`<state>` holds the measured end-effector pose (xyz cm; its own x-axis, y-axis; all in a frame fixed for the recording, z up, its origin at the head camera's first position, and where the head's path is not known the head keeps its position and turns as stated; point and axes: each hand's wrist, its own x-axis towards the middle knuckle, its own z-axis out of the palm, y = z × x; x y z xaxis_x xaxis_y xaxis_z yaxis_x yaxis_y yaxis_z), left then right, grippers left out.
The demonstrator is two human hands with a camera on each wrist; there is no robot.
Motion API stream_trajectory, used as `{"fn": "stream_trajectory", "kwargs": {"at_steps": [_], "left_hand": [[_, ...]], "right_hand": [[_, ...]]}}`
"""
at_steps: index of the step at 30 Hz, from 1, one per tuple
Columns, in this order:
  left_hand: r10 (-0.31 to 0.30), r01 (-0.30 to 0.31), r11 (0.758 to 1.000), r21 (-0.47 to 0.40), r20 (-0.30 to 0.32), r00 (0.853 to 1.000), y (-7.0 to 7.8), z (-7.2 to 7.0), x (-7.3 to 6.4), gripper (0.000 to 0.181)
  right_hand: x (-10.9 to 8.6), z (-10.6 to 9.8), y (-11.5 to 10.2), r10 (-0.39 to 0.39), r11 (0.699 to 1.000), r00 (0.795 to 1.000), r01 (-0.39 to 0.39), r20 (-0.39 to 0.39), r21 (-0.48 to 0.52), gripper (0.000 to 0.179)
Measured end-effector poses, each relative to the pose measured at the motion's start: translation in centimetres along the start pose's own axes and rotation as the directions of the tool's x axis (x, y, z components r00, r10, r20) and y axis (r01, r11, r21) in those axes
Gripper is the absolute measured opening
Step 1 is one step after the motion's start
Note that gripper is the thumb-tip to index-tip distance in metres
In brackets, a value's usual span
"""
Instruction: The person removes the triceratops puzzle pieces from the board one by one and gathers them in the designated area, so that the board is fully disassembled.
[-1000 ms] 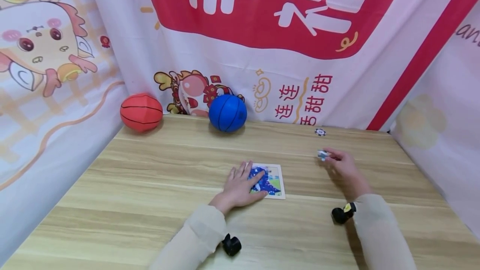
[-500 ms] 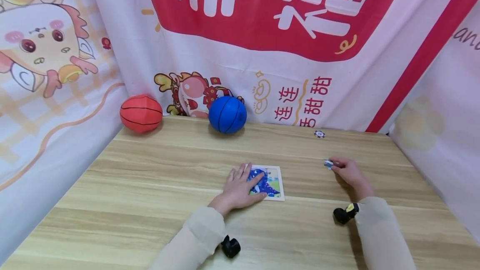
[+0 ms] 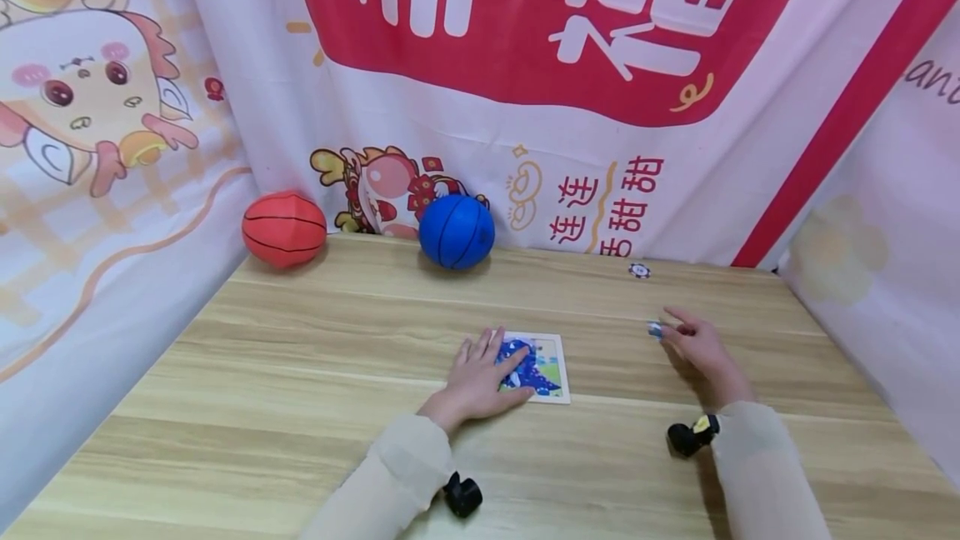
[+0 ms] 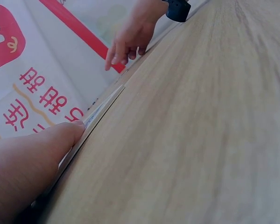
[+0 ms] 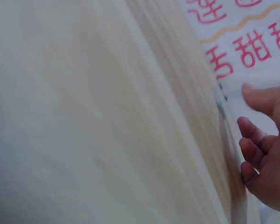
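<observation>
My left hand [image 3: 480, 382] lies spread over the left part of a small jigsaw puzzle [image 3: 551, 369] in a pale frame, which shows a dark blue figure on a bright background. In the left wrist view its thumb [image 4: 67, 135] rests along the puzzle's edge. To the right, a small blue and white jigsaw piece [image 3: 656, 329] is on the table, just left of my right hand [image 3: 703, 348]. The right wrist view has that hand's thumb [image 5: 261, 98] and fingers [image 5: 252, 133] apart, with nothing gripped between them.
A red ball [image 3: 284, 229] and a blue ball [image 3: 457, 232] stand at the back of the wooden table [image 3: 300, 373]. A small black and white round chip [image 3: 639, 271] lies near the back edge. Printed cloth [image 3: 540, 132] hangs behind and on both sides.
My right hand has drawn slightly back and to the right with the jigsaw piece, set it on the table, and loosened its fingers. The left hand has stayed on the puzzle.
</observation>
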<state>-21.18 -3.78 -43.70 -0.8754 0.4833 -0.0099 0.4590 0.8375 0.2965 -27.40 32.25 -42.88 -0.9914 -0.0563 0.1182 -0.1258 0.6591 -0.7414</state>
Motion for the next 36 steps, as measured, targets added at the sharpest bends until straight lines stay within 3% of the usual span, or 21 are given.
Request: {"fn": "stream_trajectory", "kwargs": {"at_steps": [4,9,12,16,23,31,36], "left_hand": [[0.003,-0.004,0.999,-0.048,-0.014,1.000,-0.3,-0.1,0.0,0.069],[-0.018,0.014,0.995,-0.097,-0.040,0.999,-1.5,-0.8,-0.3,0.072],[-0.019,0.015,0.994,-0.109,-0.040,0.999,-2.0,-1.2,-0.5,0.073],[0.000,-0.004,0.994,-0.105,-0.038,0.999,-2.4,-1.2,-0.8,0.074],[0.026,-0.029,0.997,-0.070,-0.041,0.999,-2.4,-0.8,-0.6,0.075],[0.049,-0.051,0.998,-0.045,-0.057,0.997,-2.3,-0.5,-0.3,0.075],[0.053,-0.056,0.997,-0.062,-0.053,0.997,-2.2,-0.5,-0.3,0.074]], "right_hand": [[-0.5,1.3,-2.0,0.055,0.988,0.998,-0.054,-0.006,0.148,0.050],[-0.5,4.1,-5.7,-0.006,0.964,1.000,0.004,0.004,0.265,0.046],[-0.4,5.6,-7.8,-0.054,0.976,0.998,0.046,0.031,0.215,0.041],[-0.6,7.6,-9.8,-0.065,0.982,0.993,0.045,0.103,0.186,0.037],[-1.4,10.9,-10.9,-0.130,0.980,0.976,0.100,0.176,0.170,0.031],[-2.1,12.6,-10.4,-0.189,0.981,0.972,0.182,0.139,0.064,0.023],[-2.2,13.1,-10.6,-0.186,0.982,0.976,0.189,0.110,-0.019,0.024]]}}
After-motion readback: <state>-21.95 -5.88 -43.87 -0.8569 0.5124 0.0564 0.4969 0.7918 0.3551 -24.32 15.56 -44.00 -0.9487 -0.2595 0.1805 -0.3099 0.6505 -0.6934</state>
